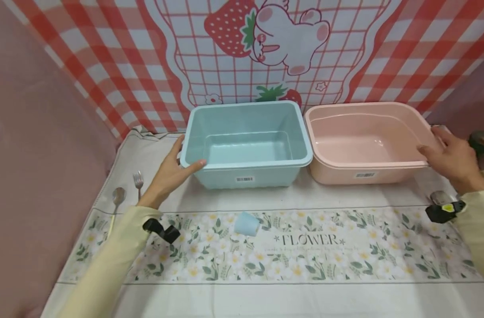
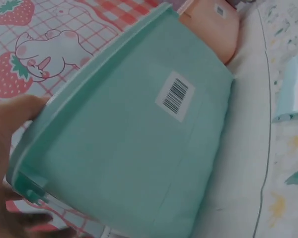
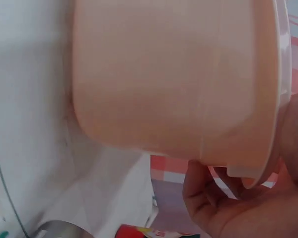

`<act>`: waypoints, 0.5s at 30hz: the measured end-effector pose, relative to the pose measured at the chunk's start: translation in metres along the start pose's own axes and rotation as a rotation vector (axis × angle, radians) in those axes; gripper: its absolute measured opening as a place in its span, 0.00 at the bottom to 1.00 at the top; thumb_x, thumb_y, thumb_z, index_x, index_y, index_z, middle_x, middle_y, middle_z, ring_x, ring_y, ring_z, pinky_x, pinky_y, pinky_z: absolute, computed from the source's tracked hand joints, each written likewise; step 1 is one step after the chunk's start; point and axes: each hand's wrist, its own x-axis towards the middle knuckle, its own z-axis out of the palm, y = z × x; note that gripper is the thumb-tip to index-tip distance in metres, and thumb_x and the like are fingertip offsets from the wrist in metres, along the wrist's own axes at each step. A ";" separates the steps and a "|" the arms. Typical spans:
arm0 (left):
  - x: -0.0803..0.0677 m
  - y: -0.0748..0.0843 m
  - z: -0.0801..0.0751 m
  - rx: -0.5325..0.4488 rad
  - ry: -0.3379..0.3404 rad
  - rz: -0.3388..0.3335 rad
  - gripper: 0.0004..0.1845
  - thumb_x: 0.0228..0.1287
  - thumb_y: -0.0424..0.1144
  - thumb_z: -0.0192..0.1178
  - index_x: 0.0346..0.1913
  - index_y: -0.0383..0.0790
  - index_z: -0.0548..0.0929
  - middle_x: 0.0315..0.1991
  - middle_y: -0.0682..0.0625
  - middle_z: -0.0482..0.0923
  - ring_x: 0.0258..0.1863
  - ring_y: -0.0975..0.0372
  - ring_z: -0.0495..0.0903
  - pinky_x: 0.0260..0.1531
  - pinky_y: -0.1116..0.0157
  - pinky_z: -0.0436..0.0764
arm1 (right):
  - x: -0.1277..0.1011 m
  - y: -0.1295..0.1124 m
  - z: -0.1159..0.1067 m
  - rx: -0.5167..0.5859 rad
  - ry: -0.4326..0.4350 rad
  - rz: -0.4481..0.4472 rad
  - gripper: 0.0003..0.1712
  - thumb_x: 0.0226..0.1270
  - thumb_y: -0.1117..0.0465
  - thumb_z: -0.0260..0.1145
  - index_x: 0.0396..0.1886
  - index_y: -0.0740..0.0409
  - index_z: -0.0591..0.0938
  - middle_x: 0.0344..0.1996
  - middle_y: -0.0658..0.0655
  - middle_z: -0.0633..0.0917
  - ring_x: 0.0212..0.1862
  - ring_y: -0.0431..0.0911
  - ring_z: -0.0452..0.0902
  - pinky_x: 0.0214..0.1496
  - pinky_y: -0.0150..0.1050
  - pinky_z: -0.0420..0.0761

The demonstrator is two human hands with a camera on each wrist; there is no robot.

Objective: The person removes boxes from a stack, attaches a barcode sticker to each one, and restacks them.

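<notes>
A light blue plastic basin (image 1: 245,166) and a pink basin (image 1: 365,164) stand side by side, both empty, on a flowered tablecloth (image 1: 305,247). My left hand (image 1: 172,170) grips the blue basin's front left corner, thumb on the rim and fingers down its left side. In the left wrist view that hand (image 2: 10,129) is at the rim of the blue basin (image 2: 139,148), which bears a barcode label (image 2: 175,95). Gripping the pink basin's right rim is my right hand (image 1: 448,152). In the right wrist view its fingers (image 3: 248,203) curl under the pink basin (image 3: 174,74) lip.
A small light blue cup (image 1: 246,224) lies on its side in front of the blue basin. A fork (image 1: 138,180) and a spoon (image 1: 118,195) lie at the left. Another spoon (image 1: 438,196) lies near my right wrist. A strawberry-print cloth hangs behind.
</notes>
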 end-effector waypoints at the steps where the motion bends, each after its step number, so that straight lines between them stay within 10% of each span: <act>1: 0.000 -0.002 0.001 -0.008 0.000 -0.004 0.56 0.59 0.55 0.65 0.78 0.54 0.35 0.78 0.42 0.44 0.75 0.43 0.52 0.68 0.42 0.62 | 0.003 0.001 0.001 0.005 0.012 -0.001 0.41 0.70 0.43 0.51 0.77 0.47 0.50 0.69 0.76 0.61 0.64 0.73 0.62 0.50 0.68 0.73; 7: -0.001 -0.009 0.004 0.066 0.029 0.049 0.52 0.62 0.53 0.64 0.78 0.56 0.38 0.78 0.44 0.44 0.77 0.47 0.47 0.72 0.41 0.53 | -0.004 -0.007 -0.007 0.068 0.011 -0.063 0.36 0.68 0.58 0.55 0.74 0.58 0.58 0.28 0.66 0.77 0.24 0.48 0.72 0.17 0.38 0.72; 15: 0.004 -0.008 0.010 0.105 0.019 0.068 0.55 0.58 0.58 0.65 0.78 0.55 0.38 0.78 0.44 0.47 0.76 0.47 0.52 0.70 0.41 0.57 | -0.016 0.000 -0.001 0.219 -0.046 0.047 0.35 0.75 0.58 0.46 0.77 0.44 0.47 0.55 0.70 0.70 0.28 0.24 0.63 0.23 0.23 0.73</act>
